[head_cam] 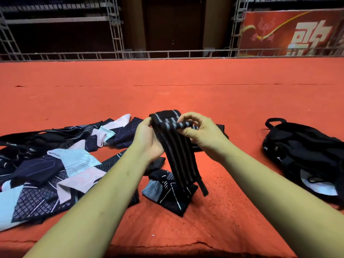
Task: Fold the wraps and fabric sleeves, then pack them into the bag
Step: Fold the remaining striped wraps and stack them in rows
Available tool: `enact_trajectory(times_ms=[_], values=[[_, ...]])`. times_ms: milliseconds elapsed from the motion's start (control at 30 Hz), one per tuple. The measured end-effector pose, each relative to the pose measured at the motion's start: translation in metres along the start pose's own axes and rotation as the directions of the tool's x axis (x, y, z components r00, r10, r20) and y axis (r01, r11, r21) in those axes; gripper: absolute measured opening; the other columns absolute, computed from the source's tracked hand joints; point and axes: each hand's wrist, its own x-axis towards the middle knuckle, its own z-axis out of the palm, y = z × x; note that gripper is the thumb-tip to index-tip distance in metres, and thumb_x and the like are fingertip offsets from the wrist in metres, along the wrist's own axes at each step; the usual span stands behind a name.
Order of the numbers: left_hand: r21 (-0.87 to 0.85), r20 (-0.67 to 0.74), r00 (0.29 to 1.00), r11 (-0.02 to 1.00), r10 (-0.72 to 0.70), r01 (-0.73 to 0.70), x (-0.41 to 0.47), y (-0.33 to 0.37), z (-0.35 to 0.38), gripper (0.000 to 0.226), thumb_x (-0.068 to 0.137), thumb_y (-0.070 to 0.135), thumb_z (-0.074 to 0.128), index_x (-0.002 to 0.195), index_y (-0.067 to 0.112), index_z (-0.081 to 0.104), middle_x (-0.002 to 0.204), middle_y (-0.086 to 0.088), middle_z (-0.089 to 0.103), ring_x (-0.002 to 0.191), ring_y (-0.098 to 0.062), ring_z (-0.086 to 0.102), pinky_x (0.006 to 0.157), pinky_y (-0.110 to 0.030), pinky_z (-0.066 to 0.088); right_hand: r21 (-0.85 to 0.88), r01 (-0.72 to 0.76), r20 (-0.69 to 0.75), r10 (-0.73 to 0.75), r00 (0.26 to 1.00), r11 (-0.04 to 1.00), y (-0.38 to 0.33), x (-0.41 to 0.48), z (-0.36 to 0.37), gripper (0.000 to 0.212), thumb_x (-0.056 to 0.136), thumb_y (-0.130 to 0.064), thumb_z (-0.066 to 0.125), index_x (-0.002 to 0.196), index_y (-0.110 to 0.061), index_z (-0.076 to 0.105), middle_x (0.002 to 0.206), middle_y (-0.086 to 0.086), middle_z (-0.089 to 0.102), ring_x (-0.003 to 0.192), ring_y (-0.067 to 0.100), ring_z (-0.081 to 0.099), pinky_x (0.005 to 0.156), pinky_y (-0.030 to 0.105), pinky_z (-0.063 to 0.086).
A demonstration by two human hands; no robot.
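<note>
Head view: fingers of the left hand (149,142) and right hand (202,135) are curled, pinching the top fold of a black elastic wrap with grey stripes (178,151). Its tail hangs to the red carpet (186,77). Judged step: folding this wrap. The next move calls for doubling the tail, then carrying it right to the black fabric backpack (301,151). Navy-and-pink patterned fabric sleeves (55,164) lie loose at left.

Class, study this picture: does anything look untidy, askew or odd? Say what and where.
Yes. The patterned sleeves lie crumpled in an overlapping heap on the left of the red carpet, unfolded. The black bag lies slumped at the right.
</note>
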Motion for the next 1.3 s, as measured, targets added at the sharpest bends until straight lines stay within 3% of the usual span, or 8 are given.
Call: enact_trajectory(times_ms=[167, 333, 567, 700, 833, 933, 1067, 1300], values=[[0.069, -0.107, 0.993, 0.996, 0.055, -0.048, 0.001, -0.003, -0.004, 0.067, 0.096, 0.047, 0.036, 0.133, -0.005, 0.055, 0.128, -0.029, 0.061, 0.116, -0.044, 0.061, 0.083, -0.048, 0.058, -0.044, -0.083, 0.009, 0.084, 0.996, 0.996, 0.015, -0.009, 0.007, 0.019, 0.087, 0.0, 0.068, 0.087, -0.019, 0.067, 0.07, -0.012, 0.057, 0.057, 0.003, 0.044, 0.056, 0.021, 0.036], [0.151, -0.067, 0.995, 0.987, 0.068, -0.057, -0.002, -0.005, -0.002, 0.065, 0.091, 0.041, 0.06, 0.136, -0.006, 0.054, 0.137, -0.03, 0.054, 0.123, -0.044, 0.057, 0.104, -0.06, 0.044, -0.011, -0.152, 0.054, 0.152, 0.987, 0.988, 0.016, -0.015, 0.014, 0.022, 0.087, 0.003, 0.065, 0.086, -0.019, 0.065, 0.08, 0.005, 0.06, 0.071, 0.017, 0.05, 0.064, 0.028, 0.038], [0.225, -0.136, 0.979, 0.967, 0.15, -0.117, -0.001, -0.009, -0.005, 0.054, 0.088, 0.021, 0.064, 0.131, -0.009, 0.055, 0.13, -0.031, 0.058, 0.121, -0.047, 0.057, 0.1, -0.066, 0.045, -0.117, -0.196, 0.016, 0.199, 0.98, 0.974, 0.022, -0.018, 0.013, 0.022, 0.079, 0.004, 0.062, 0.087, -0.017, 0.063, 0.078, 0.002, 0.059, 0.068, 0.015, 0.05, 0.063, 0.031, 0.04], [0.292, -0.133, 0.978, 0.949, 0.163, -0.119, 0.0, -0.013, -0.009, 0.049, 0.089, 0.021, 0.063, 0.127, -0.01, 0.058, 0.125, -0.032, 0.061, 0.113, -0.046, 0.063, 0.096, -0.059, 0.051, -0.06, -0.285, 0.006, 0.285, 0.958, 0.957, 0.023, -0.018, 0.023, 0.021, 0.066, -0.027, 0.063, 0.081, -0.021, 0.049, 0.072, -0.005, 0.048, 0.068, 0.013, 0.043, 0.064, 0.033, 0.033], [0.326, -0.009, 0.981, 0.928, 0.193, -0.18, 0.0, -0.014, -0.014, 0.043, 0.097, 0.016, 0.056, 0.132, -0.009, 0.052, 0.128, -0.032, 0.059, 0.114, -0.044, 0.062, 0.101, -0.058, 0.048, -0.024, -0.308, -0.183, 0.298, 0.937, 0.951, 0.019, -0.011, 0.019, 0.037, 0.09, -0.054, 0.059, 0.099, -0.02, 0.046, 0.086, -0.005, 0.059, 0.077, 0.012, 0.057, 0.076, 0.036, 0.048], [0.387, 0.083, 0.967, 0.886, 0.242, -0.255, -0.003, -0.019, -0.009, 0.037, 0.099, 0.012, 0.052, 0.132, -0.005, 0.051, 0.12, -0.026, 0.064, 0.104, -0.035, 0.066, 0.095, -0.048, 0.055, -0.022, -0.197, -0.168, 0.191, 0.967, 0.98, 0.018, -0.01, 0.024, 0.029, 0.098, -0.04, 0.055, 0.115, -0.017, 0.051, 0.101, -0.001, 0.067, 0.094, 0.014, 0.067, 0.09, 0.038, 0.053], [0.442, 0.098, 0.964, 0.857, 0.248, -0.265, -0.005, -0.024, -0.004, 0.038, 0.101, 0.023, 0.054, 0.132, 0.002, 0.055, 0.125, -0.022, 0.065, 0.113, -0.035, 0.065, 0.1, -0.049, 0.051, 0.085, -0.071, -0.223, 0.089, 0.971, 0.994, 0.017, -0.005, 0.023, 0.007, 0.099, -0.021, 0.057, 0.1, -0.014, 0.056, 0.086, 0.002, 0.067, 0.079, 0.016, 0.065, 0.075, 0.037, 0.052], [0.79, 0.082, 0.996, 0.612, -0.039, -0.041, -0.009, -0.039, -0.027, 0.045, 0.095, 0.047, 0.059, 0.121, 0.01, 0.065, 0.111, -0.013, 0.073, 0.098, -0.03, 0.07, 0.089, -0.043, 0.053, 0.33, 0.002, -0.343, 0.118, 0.932, 0.944, 0.012, 0.01, -0.004, 0.015, 0.096, -0.002, 0.058, 0.101, -0.015, 0.054, 0.085, 0.0, 0.069, 0.074, 0.014, 0.068, 0.064, 0.032, 0.055]])
